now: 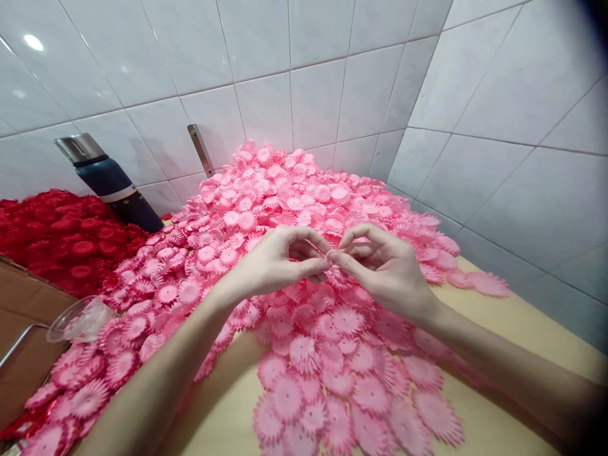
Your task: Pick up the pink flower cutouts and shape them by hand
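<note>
In the middle of the head view, my left hand [287,258] and my right hand [387,266] meet fingertip to fingertip. Thumb and forefinger are pinched together on each. Whatever lies between the tips is too small to make out against the pink behind. Under and beyond both hands spreads a large heap of pink fringed flower discs [285,196], many with small holes at their centres. Looser, flatter pink discs [327,386] lie on the pale table [218,392] below my wrists.
A dark blue flask [116,183] with a steel cap stands at the left, beside a pile of deep red discs [61,234]. Nearer are a clear plastic dish [78,320] and a cardboard box [28,335]. White tiled walls [327,95] close off the back and right; a metal strip [200,150] leans there.
</note>
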A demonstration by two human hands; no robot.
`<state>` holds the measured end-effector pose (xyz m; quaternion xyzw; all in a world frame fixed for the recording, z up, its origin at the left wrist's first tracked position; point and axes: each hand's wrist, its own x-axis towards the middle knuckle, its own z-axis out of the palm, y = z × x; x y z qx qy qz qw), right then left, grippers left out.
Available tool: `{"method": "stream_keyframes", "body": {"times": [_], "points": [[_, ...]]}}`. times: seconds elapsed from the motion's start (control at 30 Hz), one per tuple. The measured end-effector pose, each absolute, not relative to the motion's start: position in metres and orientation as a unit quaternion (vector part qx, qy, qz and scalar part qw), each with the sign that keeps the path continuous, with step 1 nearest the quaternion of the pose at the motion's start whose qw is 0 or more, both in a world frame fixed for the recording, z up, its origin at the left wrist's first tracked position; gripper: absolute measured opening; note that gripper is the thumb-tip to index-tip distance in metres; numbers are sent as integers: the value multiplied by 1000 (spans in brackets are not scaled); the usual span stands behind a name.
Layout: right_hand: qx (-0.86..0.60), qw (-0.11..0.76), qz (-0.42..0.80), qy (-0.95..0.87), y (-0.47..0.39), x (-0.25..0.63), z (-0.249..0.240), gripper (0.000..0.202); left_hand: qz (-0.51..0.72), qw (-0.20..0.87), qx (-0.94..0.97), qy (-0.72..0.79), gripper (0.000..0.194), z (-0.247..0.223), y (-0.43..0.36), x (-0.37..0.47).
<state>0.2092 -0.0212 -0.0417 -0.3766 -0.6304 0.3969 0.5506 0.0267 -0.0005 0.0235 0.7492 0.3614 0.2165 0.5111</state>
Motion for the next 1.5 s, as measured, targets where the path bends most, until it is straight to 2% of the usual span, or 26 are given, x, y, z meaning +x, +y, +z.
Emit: {"method": "stream_keyframes", "body": {"times": [0.23, 0.4, 0.5, 0.63, 0.83, 1.17, 1.5], "points": [[-391, 541, 414, -619, -22, 207, -44, 31, 207, 486, 771, 356, 26, 20, 0, 29], [-405, 511, 443, -615, -24, 207, -45, 27, 216, 492, 767, 350, 20, 16, 0, 29], [-400, 500, 451, -622, -22, 209, -47, 27, 217, 423, 801, 363, 11, 19, 0, 27], [-385, 494, 482, -613, -20, 209, -49, 39, 224, 343, 827, 385, 11, 22, -1, 26], [-403, 478, 481, -615, -19, 213, -47, 37, 278, 291, 822, 403, 11, 12, -2, 35], [-427, 414, 509, -622, -17, 218, -43, 38, 297, 219, 850, 375, 13, 7, -1, 37], [-408, 419, 500, -638, -17, 221, -34, 36, 337, 84, 867, 358, 21, 6, -6, 40]]}}
